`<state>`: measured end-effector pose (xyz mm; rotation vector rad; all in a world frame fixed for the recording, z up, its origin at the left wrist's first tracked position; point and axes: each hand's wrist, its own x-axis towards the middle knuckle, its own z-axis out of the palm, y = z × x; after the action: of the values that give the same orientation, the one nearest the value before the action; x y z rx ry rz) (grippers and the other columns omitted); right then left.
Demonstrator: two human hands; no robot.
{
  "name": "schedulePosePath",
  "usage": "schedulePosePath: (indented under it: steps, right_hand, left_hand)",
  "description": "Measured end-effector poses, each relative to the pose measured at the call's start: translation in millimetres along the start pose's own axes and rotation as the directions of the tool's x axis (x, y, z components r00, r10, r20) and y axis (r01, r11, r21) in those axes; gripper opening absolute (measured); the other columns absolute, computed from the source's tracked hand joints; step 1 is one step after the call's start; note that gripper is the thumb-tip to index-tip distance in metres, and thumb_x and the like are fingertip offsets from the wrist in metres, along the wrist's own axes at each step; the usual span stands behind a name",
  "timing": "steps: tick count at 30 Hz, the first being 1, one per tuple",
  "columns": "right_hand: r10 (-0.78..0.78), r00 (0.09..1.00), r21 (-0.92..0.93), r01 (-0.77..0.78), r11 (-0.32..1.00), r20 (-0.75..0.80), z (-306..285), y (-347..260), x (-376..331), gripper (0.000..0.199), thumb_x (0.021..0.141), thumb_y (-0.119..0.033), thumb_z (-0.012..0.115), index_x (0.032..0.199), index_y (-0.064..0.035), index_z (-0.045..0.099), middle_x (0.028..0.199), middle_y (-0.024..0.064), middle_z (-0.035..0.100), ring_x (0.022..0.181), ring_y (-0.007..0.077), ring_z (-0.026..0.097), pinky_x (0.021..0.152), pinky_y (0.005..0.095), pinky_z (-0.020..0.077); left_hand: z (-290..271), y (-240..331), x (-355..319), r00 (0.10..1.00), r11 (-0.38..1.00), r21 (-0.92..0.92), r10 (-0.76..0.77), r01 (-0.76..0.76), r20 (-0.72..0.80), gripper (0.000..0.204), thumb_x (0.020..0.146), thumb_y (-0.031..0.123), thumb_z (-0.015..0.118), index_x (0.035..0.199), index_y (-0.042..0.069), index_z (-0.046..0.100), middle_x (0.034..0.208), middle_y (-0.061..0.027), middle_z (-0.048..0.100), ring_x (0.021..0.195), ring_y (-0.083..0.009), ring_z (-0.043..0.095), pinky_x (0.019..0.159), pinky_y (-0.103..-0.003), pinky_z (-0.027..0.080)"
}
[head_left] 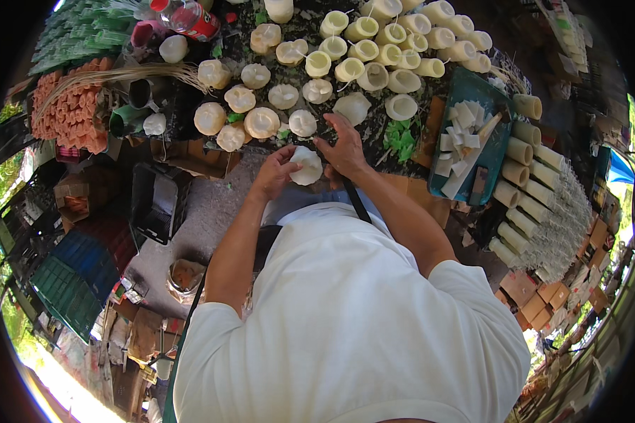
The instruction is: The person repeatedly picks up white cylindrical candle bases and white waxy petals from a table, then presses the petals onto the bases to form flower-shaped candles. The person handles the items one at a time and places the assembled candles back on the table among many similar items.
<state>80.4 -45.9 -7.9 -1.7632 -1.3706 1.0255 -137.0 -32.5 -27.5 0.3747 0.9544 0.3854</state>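
cluttered workbench (374, 137) holds waxy cream cylinders (363, 51); at its near edge, left hand (274, 171) and right hand (346, 149) grip 1 lumpy white piece (306, 166).

Bottle w/ red label (194, 20) lying at top left of the table. Brown cardboard boxes (536, 299) sitting stacked at far right — flat, tan. More cardboard (137, 331) lying crumpled on the floor, lower left. A small open bag (185, 276) standing nr the person's left elbow.

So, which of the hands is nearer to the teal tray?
Right. The right hand lies just left of the teal tray; the left hand is farther left, holding a white candle.
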Motion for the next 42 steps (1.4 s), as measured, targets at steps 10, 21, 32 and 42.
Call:
schedulePosePath:
  steps: [10, 21, 32, 42]
  right_hand:
    - [0.320, 0.771, 0.486, -0.608, 0.628, 0.551, -68.0, 47.1, -57.3, 0.043, 0.087, -0.010, 0.079, 0.124, 0.0020, 0.060, 0.108, 0.0090, 0.068, 0.096, 0.0158, 0.066, 0.084, 0.0314, 0.0556]
    - [0.055, 0.984, -0.125, -0.034, 0.992, 0.168, -104.8, 54.1, -70.6, 0.031, 0.087, -0.015, 0.074, 0.107, -0.0003, 0.055, 0.096, 0.0199, 0.064, 0.081, 0.0364, 0.066, 0.070, 0.0463, 0.0518]
    - [-0.037, 0.994, -0.290, 0.007, 0.957, -0.099, -115.0, 54.8, -81.2, 0.020, 0.085, -0.006, 0.066, 0.102, -0.0035, 0.056, 0.097, 0.0202, 0.065, 0.082, 0.0432, 0.066, 0.071, 0.0513, 0.0537]
    - [0.220, 0.972, 0.229, -0.197, 0.953, -0.081, -132.6, 111.0, -61.9, 0.026, 0.091, -0.007, 0.067, 0.115, -0.0021, 0.062, 0.097, 0.0193, 0.069, 0.082, 0.0352, 0.070, 0.072, 0.0429, 0.0546]
  left_hand:
    - [64.3, -32.6, 39.1, 0.993, 0.782, 0.614, 0.051, -0.106, 0.107, 0.040, 0.093, 0.007, 0.067, 0.132, 0.003, 0.055, 0.112, -0.0081, 0.065, 0.098, -0.0144, 0.065, 0.082, -0.031, 0.055]
    - [112.1, -33.3, 40.9, 0.998, 0.795, 0.606, -0.058, 0.029, 0.029, 0.035, 0.085, 0.004, 0.075, 0.113, 0.001, 0.054, 0.112, -0.0107, 0.058, 0.107, -0.0228, 0.067, 0.086, -0.040, 0.061]
    - [172.7, -56.9, 50.0, 0.760, 0.095, 0.960, 0.633, -0.263, 0.146, 0.023, 0.085, 0.011, 0.067, 0.101, 0.001, 0.055, 0.106, -0.0191, 0.057, 0.090, -0.0402, 0.064, 0.078, -0.049, 0.054]
    - [143.5, -12.1, 90.1, 0.588, -0.436, 0.900, 0.728, 0.000, 0.353, 0.043, 0.086, 0.004, 0.058, 0.129, 0.007, 0.058, 0.123, -0.0174, 0.060, 0.096, -0.0352, 0.067, 0.083, -0.046, 0.057]
